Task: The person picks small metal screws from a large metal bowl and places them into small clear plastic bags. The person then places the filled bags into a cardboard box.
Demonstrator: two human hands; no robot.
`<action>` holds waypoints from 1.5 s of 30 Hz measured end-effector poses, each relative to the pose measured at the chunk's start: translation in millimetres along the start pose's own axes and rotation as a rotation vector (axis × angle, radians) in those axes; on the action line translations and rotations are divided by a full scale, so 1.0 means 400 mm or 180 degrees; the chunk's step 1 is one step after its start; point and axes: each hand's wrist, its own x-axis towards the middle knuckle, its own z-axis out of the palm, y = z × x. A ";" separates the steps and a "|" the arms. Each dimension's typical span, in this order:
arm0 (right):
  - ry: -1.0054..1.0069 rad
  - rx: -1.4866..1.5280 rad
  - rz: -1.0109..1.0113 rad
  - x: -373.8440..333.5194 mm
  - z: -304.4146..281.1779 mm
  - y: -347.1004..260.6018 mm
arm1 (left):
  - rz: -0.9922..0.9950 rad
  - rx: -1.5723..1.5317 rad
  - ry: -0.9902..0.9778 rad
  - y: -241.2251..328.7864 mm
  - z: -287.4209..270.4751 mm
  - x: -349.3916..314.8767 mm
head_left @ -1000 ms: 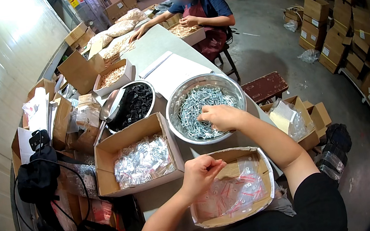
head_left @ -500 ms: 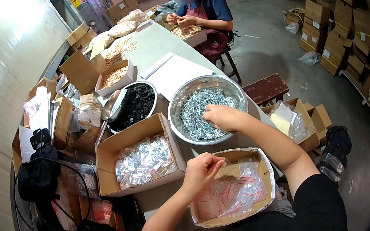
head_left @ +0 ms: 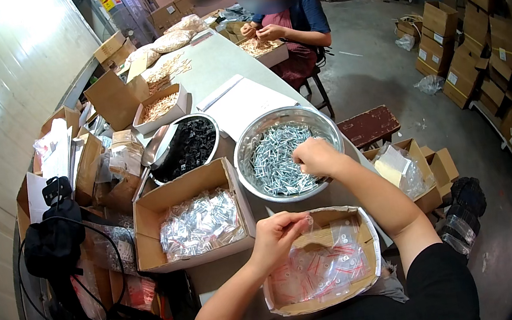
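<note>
My right hand (head_left: 320, 156) is over the right side of a steel bowl (head_left: 247, 181) full of loose silvery screws (head_left: 279, 156). Its fingers are drawn together at the screws, and what they pinch is hidden. Above the far left corner of a shallow cardboard box (head_left: 373, 245), my left hand (head_left: 278, 236) pinches a small clear plastic bag (head_left: 309, 222) between thumb and fingers. Inside that box lie many small clear bags with red strips (head_left: 324, 262). To the left, a deeper cardboard box (head_left: 146, 224) holds a pile of clear bags with metal parts inside (head_left: 202, 222).
Behind the deeper box stands a bowl of black parts (head_left: 184, 147) with a metal scoop (head_left: 158, 147). White paper (head_left: 248, 105) lies beyond the screws. Across the table (head_left: 224, 55), a co-worker (head_left: 288, 22) handles small wooden-coloured pieces. Stacked cartons (head_left: 443, 39) line the right; a stool (head_left: 369, 126) is near.
My right hand has shifted slightly right and toward the bowl's rim. The bag in my left hand shows more clearly. The co-worker has leaned a little to the right.
</note>
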 end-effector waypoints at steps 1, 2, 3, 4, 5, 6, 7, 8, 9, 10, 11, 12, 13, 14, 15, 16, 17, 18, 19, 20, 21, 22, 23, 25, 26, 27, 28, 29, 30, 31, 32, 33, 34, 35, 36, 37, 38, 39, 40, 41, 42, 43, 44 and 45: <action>0.0004 0.0050 0.0022 -0.001 -0.007 0.003 | -0.0080 -0.0005 -0.0047 0.005 -0.006 -0.004; 0.0007 0.0101 0.0043 -0.001 -0.013 0.007 | -0.0161 -0.0010 -0.0093 0.008 -0.009 -0.007; -0.0004 0.0393 -0.0013 0.001 -0.019 0.014 | -0.0109 -0.0051 -0.0089 0.003 -0.011 -0.008; -0.0017 0.0686 -0.0069 0.003 -0.024 0.022 | -0.0057 -0.0092 -0.0085 -0.005 -0.012 -0.009; -0.0030 0.0978 -0.0126 0.005 -0.031 0.030 | -0.0005 -0.0133 -0.0081 -0.009 -0.013 -0.009; -0.0072 0.1256 -0.0275 0.003 -0.042 0.034 | -0.0096 -0.0218 -0.0035 -0.001 -0.012 -0.007; -0.0061 0.1456 -0.0239 0.001 -0.046 0.034 | -0.0186 -0.0304 0.0009 0.015 -0.008 -0.004; -0.0048 0.1655 -0.0201 0.000 -0.049 0.034 | -0.0276 -0.0391 0.0053 0.023 -0.004 -0.001; -0.0034 0.1858 -0.0168 0.000 -0.050 0.033 | -0.0113 -0.0381 0.0099 0.009 0.000 0.001; 0.0085 0.1813 -0.0127 0.002 -0.047 0.027 | 0.0051 -0.0371 0.0145 -0.018 0.004 0.003; 0.0339 0.1578 -0.0157 0.007 -0.031 0.023 | 0.0216 -0.0362 0.0189 -0.032 0.006 0.004; 0.0591 0.1347 -0.0183 0.012 -0.013 0.012 | 0.0288 -0.0358 0.0113 -0.032 0.005 0.006; 0.0843 0.1113 -0.0207 0.016 0.001 0.002 | 0.0361 -0.0354 0.0037 -0.031 0.002 0.008; 0.0846 0.0872 -0.0208 0.014 0.009 -0.004 | 0.0434 -0.0350 -0.0041 -0.030 0.001 0.010; 0.0711 0.0617 -0.0205 0.013 0.008 -0.010 | 0.0168 -0.0432 -0.0086 -0.025 0.001 0.007; 0.0578 0.0362 -0.0200 0.013 0.007 -0.014 | -0.0098 -0.0514 -0.0132 -0.018 0.002 0.002; 0.0444 0.0107 -0.0193 0.015 0.007 -0.017 | -0.0364 -0.0595 -0.0178 -0.014 0.001 0.000; 0.0314 0.0127 -0.0243 0.018 0.006 -0.023 | -0.0283 -0.0219 -0.0195 -0.015 -0.003 -0.001; 0.0249 0.0125 -0.0272 0.017 0.002 -0.029 | -0.0276 -0.0205 -0.0204 -0.011 -0.004 0.001; 0.0184 0.0124 -0.0301 0.013 -0.004 -0.035 | -0.0269 -0.0190 -0.0213 -0.002 -0.005 0.003; 0.0115 0.0116 -0.0312 0.008 -0.009 -0.036 | -0.0261 -0.0189 -0.0237 0.002 -0.004 0.004; 0.0115 0.0099 -0.0239 0.007 -0.006 -0.034 | -0.0267 -0.0104 -0.0263 0.000 -0.004 0.005; 0.0115 0.0082 -0.0167 0.007 -0.003 -0.032 | -0.0275 -0.0019 -0.0289 -0.003 -0.005 0.005; 0.0151 0.0053 -0.0058 0.009 -0.001 -0.031 | -0.0261 0.0069 -0.0300 -0.007 -0.007 0.004; 0.0181 0.0041 -0.0009 0.010 0.000 -0.030 | -0.0245 0.0065 -0.0294 -0.010 -0.007 0.004; 0.0213 0.0025 0.0042 0.009 0.000 -0.027 | -0.0225 0.0059 -0.0289 -0.012 -0.007 0.004; 0.0295 0.0041 0.0052 0.013 0.006 -0.018 | -0.0217 0.0089 -0.0274 -0.014 -0.006 0.004; 0.0377 0.0057 0.0062 0.020 0.016 -0.004 | -0.0210 0.0120 -0.0259 -0.018 -0.005 0.004; 0.0461 0.0067 0.0063 0.022 0.013 0.000 | -0.0196 0.0150 -0.0235 -0.018 -0.006 0.004; 0.0460 0.0242 0.0046 0.021 0.006 0.007 | -0.0221 0.0159 -0.0242 -0.015 -0.007 0.004; 0.0458 0.0417 0.0029 0.018 -0.005 0.015 | -0.0245 0.0167 -0.0249 -0.011 -0.008 0.004; 0.0449 0.0591 0.0004 0.014 -0.023 0.014 | -0.0272 0.0173 -0.0247 -0.008 -0.010 0.004; 0.0337 0.0850 -0.0055 0.006 -0.044 0.010 | -0.0348 0.0133 -0.0244 -0.009 -0.012 0.003; 0.0258 0.1331 -0.0180 -0.001 -0.060 0.005 | -0.0425 0.0092 -0.0241 -0.011 -0.014 0.004; 0.0179 0.1807 -0.0291 -0.010 -0.074 0.003 | -0.0498 0.0043 -0.0250 -0.013 -0.013 0.005; 0.0080 0.2291 -0.0420 -0.016 -0.089 -0.009 | -0.0508 -0.0012 -0.0242 -0.015 -0.015 0.004; -0.0330 0.2950 -0.0607 -0.025 -0.109 -0.028 | -0.0519 -0.0066 -0.0233 -0.017 -0.016 0.005; -0.0529 0.3186 -0.0765 -0.043 -0.126 -0.050 | -0.0523 -0.0125 -0.0241 -0.019 -0.016 0.006; -0.0730 0.3420 -0.0916 -0.064 -0.139 -0.074 | -0.0566 -0.0284 -0.0291 -0.022 -0.017 0.008; -0.0933 0.3653 -0.1064 -0.082 -0.148 -0.096 | -0.0608 -0.0444 -0.0342 -0.026 -0.018 0.010; -0.1044 0.3508 -0.1102 -0.100 -0.149 -0.108 | -0.0652 -0.0602 -0.0418 -0.029 -0.016 0.012; -0.1186 0.3371 -0.1189 -0.109 -0.150 -0.129 | -0.0663 -0.0973 -0.0384 -0.026 -0.019 0.009; -0.1160 0.3043 -0.1305 -0.124 -0.161 -0.157 | -0.0666 -0.1345 -0.0349 -0.022 -0.021 0.005; -0.1047 0.2484 -0.1570 -0.131 -0.172 -0.167 | -0.0663 -0.1732 -0.0358 -0.017 -0.020 0.008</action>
